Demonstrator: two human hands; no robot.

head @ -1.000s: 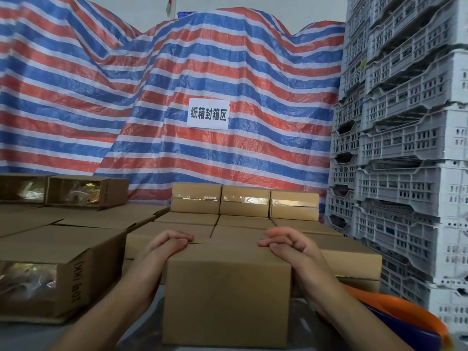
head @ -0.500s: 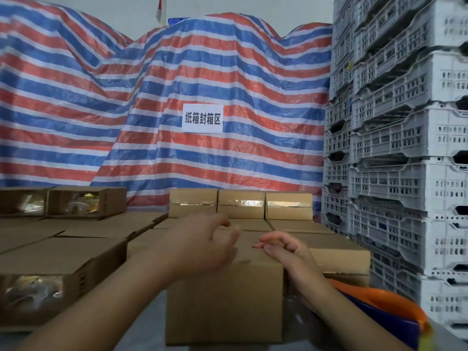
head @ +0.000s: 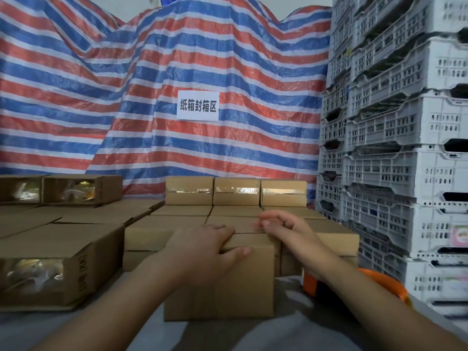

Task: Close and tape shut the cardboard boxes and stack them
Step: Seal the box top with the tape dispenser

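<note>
A plain cardboard box stands on the grey table right in front of me, its top flaps folded down. My left hand rests flat on the top, fingers straight across the flap seam and thumb hanging over the front edge. Just above the box's right rear corner hovers my right hand, blurred, fingers loosely curled and holding nothing. Behind it, three taped boxes stand in a row on a layer of closed boxes.
Boxes with open ends showing shiny packets lie at the left. An orange tool and an orange basin rim sit at the right, under my forearm. Stacked white crates wall the right; a striped tarp hangs behind.
My left hand moved from the box's left edge to the middle of its top and lies flat there. My right hand lifted off the box's right edge.
</note>
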